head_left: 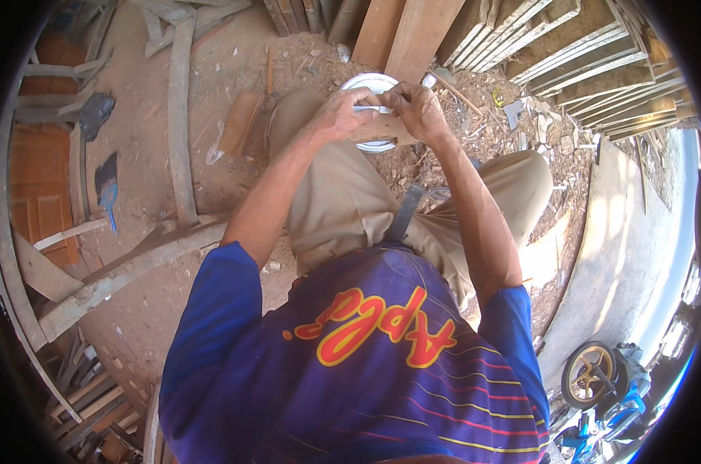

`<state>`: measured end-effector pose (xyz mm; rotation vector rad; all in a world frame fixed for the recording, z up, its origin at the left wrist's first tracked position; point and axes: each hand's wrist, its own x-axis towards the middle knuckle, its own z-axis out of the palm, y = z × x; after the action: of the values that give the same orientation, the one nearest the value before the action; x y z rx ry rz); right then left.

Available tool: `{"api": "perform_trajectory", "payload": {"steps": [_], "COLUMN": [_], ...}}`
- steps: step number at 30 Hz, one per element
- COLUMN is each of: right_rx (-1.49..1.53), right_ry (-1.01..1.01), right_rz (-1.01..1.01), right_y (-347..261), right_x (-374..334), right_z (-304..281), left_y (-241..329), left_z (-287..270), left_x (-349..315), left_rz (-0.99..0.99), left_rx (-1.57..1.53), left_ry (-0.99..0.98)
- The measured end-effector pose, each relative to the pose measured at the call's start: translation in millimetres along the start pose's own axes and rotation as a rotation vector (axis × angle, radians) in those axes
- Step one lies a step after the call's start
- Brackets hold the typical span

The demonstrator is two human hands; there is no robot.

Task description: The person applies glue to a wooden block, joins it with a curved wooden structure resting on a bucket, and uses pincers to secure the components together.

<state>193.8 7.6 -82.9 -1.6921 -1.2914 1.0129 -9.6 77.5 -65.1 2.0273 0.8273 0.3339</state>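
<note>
My left hand (pixel 341 114) and my right hand (pixel 418 110) meet above a white round bucket (pixel 376 147) between my knees. A small, thin pale strip (pixel 372 108) is pinched in the fingers of my left hand; its kind cannot be made out. Close beside it, my right hand's fingers are pressed together at the strip's right end. What lies inside their pinch is hidden. Under the hands a piece of brown wooden board (pixel 385 128) lies across the bucket's top.
Wooden boards (pixel 420 35) lean ahead, with stacked planks (pixel 574 58) at the far right. A short wood piece (pixel 241 124) lies on the dirt floor left of my knee. Wooden framing (pixel 182 124) stands at left, near a blue-handled tool (pixel 109 197). A motorcycle (pixel 598 379) is at lower right.
</note>
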Motion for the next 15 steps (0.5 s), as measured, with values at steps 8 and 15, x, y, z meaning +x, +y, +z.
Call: {"api": "perform_trajectory", "payload": {"steps": [8, 15], "right_rx": [-0.144, -0.802], "right_ry": [-0.032, -0.116], "right_rz": [-0.015, -0.473], "right_y": [-29, -80], "right_x": [-16, -27], "right_z": [-34, -22], "left_y": [-3, 4], "left_z": [-2, -4], "left_x": [-3, -2], "left_rz": [0.003, -0.077], "left_rx": [-0.025, 0.024], "left_ry": [0.018, -0.002]}}
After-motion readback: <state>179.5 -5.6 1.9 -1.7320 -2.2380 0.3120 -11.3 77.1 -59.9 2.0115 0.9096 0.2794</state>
